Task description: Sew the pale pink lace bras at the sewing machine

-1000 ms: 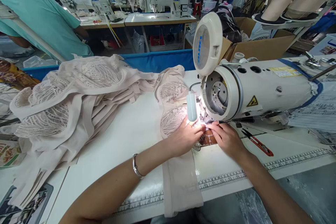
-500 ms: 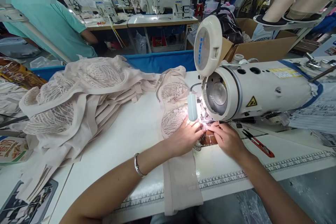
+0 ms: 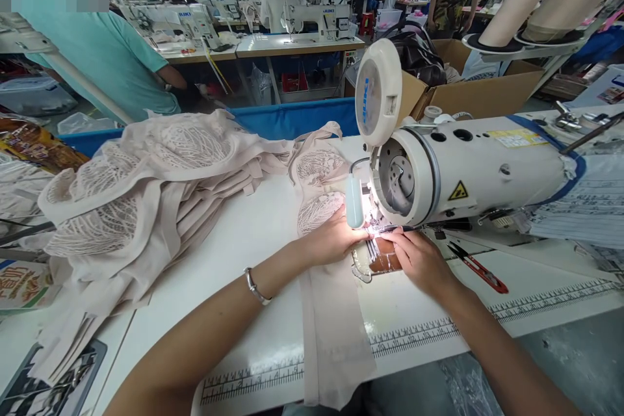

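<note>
A beige lace bra (image 3: 319, 211) lies to the left of the sewing machine (image 3: 468, 166), its long wing hanging over the front table edge. My left hand (image 3: 331, 237) grips the bra close to the lit needle area, with the fingertips partly behind a small pale lamp (image 3: 355, 201). Opposite it, my right hand (image 3: 422, 257) pinches the bra's edge between thumb and fingers, just in front of the needle. The fingertips of both hands nearly meet there. Glare hides the exact stitching point. The machine's round end cover (image 3: 379, 92) stands raised, exposing the inner wheel.
A pile of similar bras (image 3: 160, 169) covers the left of the table. Red-handled thread snips (image 3: 480, 270) lie right of my right hand. A measuring tape (image 3: 419, 333) runs along the front edge. Thread cones (image 3: 519, 10) stand at upper right; a person in turquoise (image 3: 112, 55) is at upper left.
My left hand has shifted slightly left and up, its fingers now closer together. The right hand stays nearly in place. The wheel inside the machine's head has turned.
</note>
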`<state>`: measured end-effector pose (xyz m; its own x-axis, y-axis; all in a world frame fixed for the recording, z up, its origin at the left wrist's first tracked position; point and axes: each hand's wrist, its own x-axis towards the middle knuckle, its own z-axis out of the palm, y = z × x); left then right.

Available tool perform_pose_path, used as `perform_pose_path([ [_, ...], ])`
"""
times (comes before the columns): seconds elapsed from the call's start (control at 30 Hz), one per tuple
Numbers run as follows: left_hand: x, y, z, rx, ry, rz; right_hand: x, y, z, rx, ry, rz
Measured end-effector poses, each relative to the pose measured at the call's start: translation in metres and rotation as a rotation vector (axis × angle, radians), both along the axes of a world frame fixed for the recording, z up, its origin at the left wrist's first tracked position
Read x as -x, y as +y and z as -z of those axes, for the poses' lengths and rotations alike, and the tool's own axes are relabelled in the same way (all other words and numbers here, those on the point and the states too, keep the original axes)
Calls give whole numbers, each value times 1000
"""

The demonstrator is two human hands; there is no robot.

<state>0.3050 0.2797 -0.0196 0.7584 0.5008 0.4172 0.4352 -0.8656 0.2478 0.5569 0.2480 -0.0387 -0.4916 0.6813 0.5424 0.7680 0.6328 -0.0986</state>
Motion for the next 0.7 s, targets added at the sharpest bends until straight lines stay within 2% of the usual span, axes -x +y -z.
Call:
perform_pose_path([
  [0.17,0,8,0,-4,-21,16,0,2,1,-5,7,-13],
  [0.33,3,18,5,-7,32,12,-5,-7,-15,-11,-18,-54],
  [0.47,5,22,5,2,36,14,-37,-27,-28,-85,14,128],
  [0.6,6,21,2,31,35,18,-84,-49,-25,-237,-114,359],
  [0.7,6,24,1,68,40,-8,-104,-60,-20,-276,-238,369],
])
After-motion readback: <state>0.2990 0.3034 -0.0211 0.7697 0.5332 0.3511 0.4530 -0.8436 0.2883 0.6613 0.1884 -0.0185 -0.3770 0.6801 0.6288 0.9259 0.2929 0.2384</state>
